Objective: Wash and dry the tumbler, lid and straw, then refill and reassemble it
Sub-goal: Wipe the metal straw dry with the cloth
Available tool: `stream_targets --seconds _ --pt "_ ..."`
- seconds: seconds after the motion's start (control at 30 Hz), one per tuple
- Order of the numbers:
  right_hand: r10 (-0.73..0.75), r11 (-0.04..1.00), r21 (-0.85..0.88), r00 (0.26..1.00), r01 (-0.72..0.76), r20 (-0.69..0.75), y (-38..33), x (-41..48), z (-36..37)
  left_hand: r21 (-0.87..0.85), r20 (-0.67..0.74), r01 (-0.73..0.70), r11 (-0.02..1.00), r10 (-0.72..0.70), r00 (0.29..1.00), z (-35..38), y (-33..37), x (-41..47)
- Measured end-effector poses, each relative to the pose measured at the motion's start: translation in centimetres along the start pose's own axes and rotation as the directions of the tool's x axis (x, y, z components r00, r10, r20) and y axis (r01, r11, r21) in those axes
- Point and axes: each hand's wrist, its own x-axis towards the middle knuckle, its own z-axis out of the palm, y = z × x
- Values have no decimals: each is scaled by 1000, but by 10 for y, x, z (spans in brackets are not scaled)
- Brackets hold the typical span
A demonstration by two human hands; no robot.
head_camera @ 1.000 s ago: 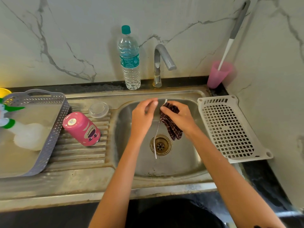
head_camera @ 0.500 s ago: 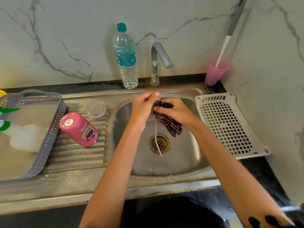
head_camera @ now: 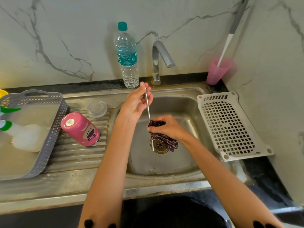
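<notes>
1. Straw (head_camera: 148, 109): thin metal tube, held over the sink basin (head_camera: 164, 167), slanting from upper left down to the drain (head_camera: 160, 148), where its lower tip shows.
2. Left hand (head_camera: 137, 102): fingertips and thumb pinch the straw's upper end, palm turned up.
3. Right hand (head_camera: 166, 127): fingers curled round a dark patterned cloth (head_camera: 164, 140), which is wrapped about the straw's lower half (a loose tail of cloth hangs over the drain).
4. Tumbler (head_camera: 80, 129): pink, with a printed cartoon face, on the ribbed drainboard (head_camera: 74, 155) left of the basin, base toward the camera. Lying or inverted, cannot tell.
5. Lid (head_camera: 97, 109): clear and round, on the drainboard just behind the tumbler, apart from it.
6. Water bottle (head_camera: 127, 56): clear, teal cap and label, upright on the bench behind the sink, just left of the tap (head_camera: 159, 58).
7. Pink cup (head_camera: 217, 70): in the back right corner of the bench, with a long brush handle (head_camera: 230, 33) leaning out of it.
8. White perforated tray (head_camera: 230, 125): flat on the bench, right of the basin.
9. Grey basket (head_camera: 49, 137): at the far left, holding a blurred white bottle (green parts showing).
</notes>
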Motion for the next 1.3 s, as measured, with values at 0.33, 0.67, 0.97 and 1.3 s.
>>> stream_targets --seconds 0.33,0.67,0.97,1.3 --pt "39 991 -120 984 -60 -172 12 1 0 577 111 -227 785 200 973 -20 -29 -21" --pt "44 994 -88 986 -59 -161 -1 0 -6 344 35 -365 865 377 926 -13 -19 -11" --pt "155 956 -236 982 -176 -108 40 -7 -9 288 -10 -398 871 418 908 -23 7 -11" --pt "-61 986 114 905 120 -422 -29 11 -34 526 0 -223 821 262 965 -34 -41 -12"
